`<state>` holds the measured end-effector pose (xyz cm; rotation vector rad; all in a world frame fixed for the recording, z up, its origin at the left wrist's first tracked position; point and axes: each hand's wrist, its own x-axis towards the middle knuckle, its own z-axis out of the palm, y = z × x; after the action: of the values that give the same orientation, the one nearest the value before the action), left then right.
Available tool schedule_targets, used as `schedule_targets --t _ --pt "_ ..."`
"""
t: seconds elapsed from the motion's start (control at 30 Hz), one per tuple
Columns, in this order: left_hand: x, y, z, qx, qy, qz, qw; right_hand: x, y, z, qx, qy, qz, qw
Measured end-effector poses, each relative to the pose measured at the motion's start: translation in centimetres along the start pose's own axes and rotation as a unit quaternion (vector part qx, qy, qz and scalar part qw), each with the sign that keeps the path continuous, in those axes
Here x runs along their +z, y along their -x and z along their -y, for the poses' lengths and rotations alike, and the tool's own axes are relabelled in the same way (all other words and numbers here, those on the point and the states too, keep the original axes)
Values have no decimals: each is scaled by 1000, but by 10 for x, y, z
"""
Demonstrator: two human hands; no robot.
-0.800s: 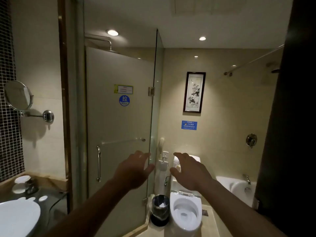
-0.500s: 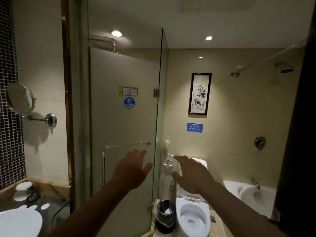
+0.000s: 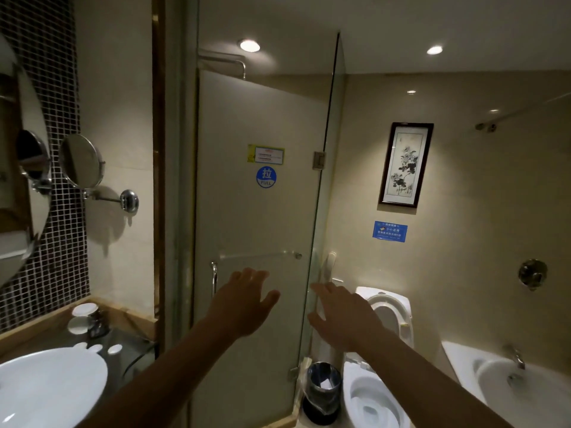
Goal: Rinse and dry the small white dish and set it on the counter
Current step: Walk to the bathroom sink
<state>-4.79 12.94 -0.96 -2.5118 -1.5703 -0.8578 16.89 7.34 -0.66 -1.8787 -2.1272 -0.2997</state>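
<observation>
My left hand (image 3: 244, 304) and my right hand (image 3: 343, 313) are stretched out in front of me at mid-height, palms down, fingers apart, holding nothing. At the lower left a white round basin (image 3: 46, 387) sits on a dark glass counter (image 3: 133, 344). Small white dishes (image 3: 84, 309) stand at the back of the counter near the mosaic wall, with a lower one (image 3: 77, 325) beside it; a few tiny white pieces (image 3: 114, 349) lie near the basin. Both hands are well right of the counter, in front of the shower door.
A frosted glass shower door (image 3: 256, 227) with a vertical handle (image 3: 213, 279) faces me. Right of it stand a toilet (image 3: 370, 393) with raised lid, a lined waste bin (image 3: 323, 390) and a bathtub (image 3: 509, 387). A swing-arm mirror (image 3: 82, 163) juts from the left wall.
The view has swung left, so the basin, counter and wall mirror show more fully. Both hands stay outstretched and empty, drifting slightly with the view.
</observation>
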Motion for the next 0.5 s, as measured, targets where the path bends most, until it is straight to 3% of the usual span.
schedule_targets --t 0.5 --pt "19 -13 61 -96 10 1 995 49 -83 12 -79 -15 25 996"
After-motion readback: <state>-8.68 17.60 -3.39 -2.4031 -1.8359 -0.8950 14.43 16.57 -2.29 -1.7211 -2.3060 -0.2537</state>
